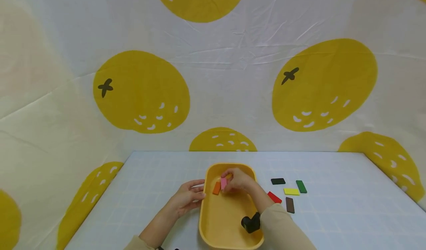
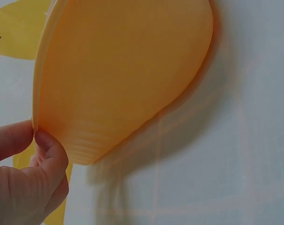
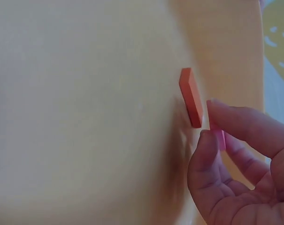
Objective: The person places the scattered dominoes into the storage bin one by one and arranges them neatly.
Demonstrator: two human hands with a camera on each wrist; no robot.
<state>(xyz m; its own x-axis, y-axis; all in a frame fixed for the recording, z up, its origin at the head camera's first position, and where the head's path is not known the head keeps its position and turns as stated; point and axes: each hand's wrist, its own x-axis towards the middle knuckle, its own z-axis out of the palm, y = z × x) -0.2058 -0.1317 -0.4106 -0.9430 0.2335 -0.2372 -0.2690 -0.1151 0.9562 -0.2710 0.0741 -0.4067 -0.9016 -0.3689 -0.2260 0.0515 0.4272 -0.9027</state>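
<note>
A yellow-orange plastic tray point(image 1: 219, 224) sits in front of me on the table. My left hand point(image 1: 188, 198) pinches its left rim between thumb and fingers, as the left wrist view shows up close. Over the far end of the tray, my right hand point(image 1: 239, 180) holds a small pink rectangular block point(image 1: 223, 183) between thumb and fingertips. Inside the tray, just left of the pink block, is an orange rectangular block point(image 1: 216, 188). In the right wrist view the pink block point(image 3: 220, 138) is partly hidden by the fingers, close beside the orange block point(image 3: 191, 98).
Right of the tray lie flat blocks: black point(image 1: 277, 181), green point(image 1: 301, 186), yellow point(image 1: 291, 191), brown point(image 1: 290, 205) and red point(image 1: 274, 197), the red one close to the right forearm. A fruit-patterned cloth point(image 1: 233, 94) hangs behind the table point(image 1: 332, 205).
</note>
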